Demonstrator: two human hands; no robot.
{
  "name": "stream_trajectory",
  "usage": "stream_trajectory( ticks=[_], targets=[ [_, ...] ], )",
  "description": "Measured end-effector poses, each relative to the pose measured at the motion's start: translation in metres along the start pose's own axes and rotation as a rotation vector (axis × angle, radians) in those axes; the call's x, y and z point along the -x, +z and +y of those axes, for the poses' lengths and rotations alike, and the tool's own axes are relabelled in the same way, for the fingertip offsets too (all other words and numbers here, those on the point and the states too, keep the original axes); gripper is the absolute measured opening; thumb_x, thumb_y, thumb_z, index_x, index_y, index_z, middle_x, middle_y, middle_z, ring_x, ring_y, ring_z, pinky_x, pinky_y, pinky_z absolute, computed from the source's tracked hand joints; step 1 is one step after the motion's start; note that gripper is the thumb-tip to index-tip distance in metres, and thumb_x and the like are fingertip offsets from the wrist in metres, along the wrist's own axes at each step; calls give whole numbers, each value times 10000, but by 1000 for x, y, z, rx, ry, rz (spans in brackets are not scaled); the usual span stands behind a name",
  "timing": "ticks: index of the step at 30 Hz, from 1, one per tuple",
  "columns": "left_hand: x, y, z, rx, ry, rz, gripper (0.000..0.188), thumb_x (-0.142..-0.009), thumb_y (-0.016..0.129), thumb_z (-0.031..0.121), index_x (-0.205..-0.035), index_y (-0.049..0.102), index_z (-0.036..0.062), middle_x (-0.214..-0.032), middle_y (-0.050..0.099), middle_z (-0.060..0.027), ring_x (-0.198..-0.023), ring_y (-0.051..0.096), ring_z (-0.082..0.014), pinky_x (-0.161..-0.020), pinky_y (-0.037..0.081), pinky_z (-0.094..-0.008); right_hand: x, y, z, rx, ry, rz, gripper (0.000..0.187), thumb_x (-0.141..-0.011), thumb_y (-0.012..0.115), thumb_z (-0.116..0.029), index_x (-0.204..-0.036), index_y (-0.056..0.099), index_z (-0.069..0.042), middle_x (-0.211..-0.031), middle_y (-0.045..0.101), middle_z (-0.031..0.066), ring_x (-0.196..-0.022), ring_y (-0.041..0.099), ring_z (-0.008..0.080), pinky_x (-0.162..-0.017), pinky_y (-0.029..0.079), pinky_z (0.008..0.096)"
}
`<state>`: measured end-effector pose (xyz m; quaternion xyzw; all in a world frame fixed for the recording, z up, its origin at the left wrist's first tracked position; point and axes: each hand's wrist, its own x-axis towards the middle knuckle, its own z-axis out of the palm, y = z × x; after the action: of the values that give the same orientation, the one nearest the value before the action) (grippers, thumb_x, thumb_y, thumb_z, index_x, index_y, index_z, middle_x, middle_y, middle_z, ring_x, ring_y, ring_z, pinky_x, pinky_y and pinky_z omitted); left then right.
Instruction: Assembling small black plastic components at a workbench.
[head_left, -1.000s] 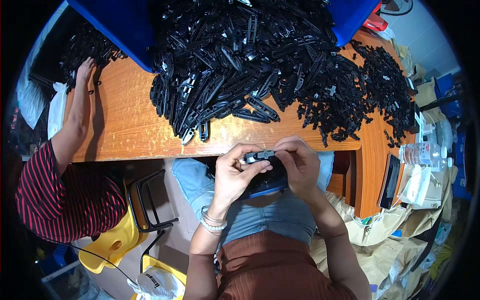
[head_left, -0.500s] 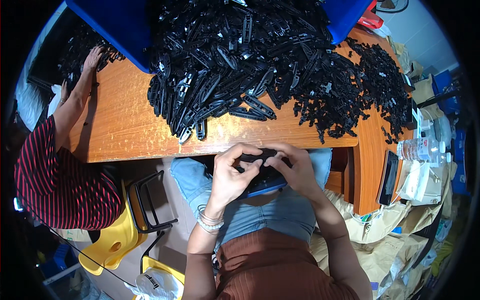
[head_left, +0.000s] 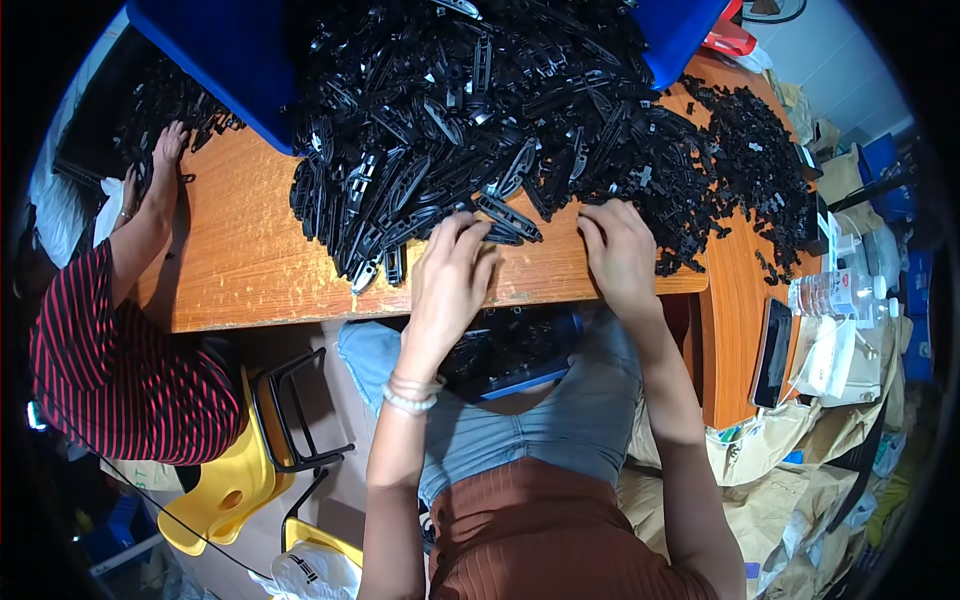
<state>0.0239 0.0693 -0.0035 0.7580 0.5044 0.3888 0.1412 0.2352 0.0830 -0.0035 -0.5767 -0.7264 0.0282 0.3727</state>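
Note:
At the front edge of a heap of long black plastic frame-shaped parts (head_left: pixel 400 185), my left hand (head_left: pixel 448 275) reaches forward over the wooden table. Its fingers are bent and the thumb stands apart; nothing shows between them. My right hand (head_left: pixel 622 255) is beside the left edge of a pile of small black plastic parts (head_left: pixel 690 190), its fingers curved down and thumb apart, with no held thing visible. Across my lap lies a blue tray (head_left: pixel 525 383) with black parts in it, partly covered by my left hand and the table edge.
A blue bin (head_left: pixel 225 60) spills the long parts onto the table (head_left: pixel 250 220). Left, another person's hand (head_left: pixel 170 145) touches a dark heap. A phone (head_left: pixel 773 350) and water bottles (head_left: pixel 840 295) stand right. A yellow chair (head_left: pixel 225 500) is lower left.
My hands were together above the lap tray, holding a black part. They have parted and moved forward onto the table, and the part is no longer visible in them. The other person's hand shifted slightly nearer.

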Motion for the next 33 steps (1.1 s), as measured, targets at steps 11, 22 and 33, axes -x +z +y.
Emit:
stream_trajectory(
  ticks=[11,22,33],
  targets=[
    [23,2,10,-117,124,-51,222,-684,725,19,-805,541,-5,-898,503,-134,-813,546,-289,-619,465,-387,-12,10,-10,257,-33,-87,101,-790,628,-58,-844,644,26,-833,581,117,-685,567,240,-641,480,353],
    [18,-2,20,455,-239,-37,188,-743,696,-73,-909,615,-40,-885,613,-72,-642,608,-100,-557,497,-223,15,-6,-11,-1617,644,-392,172,-880,558,0,-1028,600,76,-775,636,131,-563,587,111,-444,433,173],
    [36,-11,52,993,-546,-27,244,-777,689,-70,-1010,623,-42,-843,645,-56,-709,669,-114,-587,525,-171,37,-25,-61,-861,255,-74,123,-786,616,95,-896,653,50,-940,585,80,-835,547,112,-699,458,208]
  ],
)
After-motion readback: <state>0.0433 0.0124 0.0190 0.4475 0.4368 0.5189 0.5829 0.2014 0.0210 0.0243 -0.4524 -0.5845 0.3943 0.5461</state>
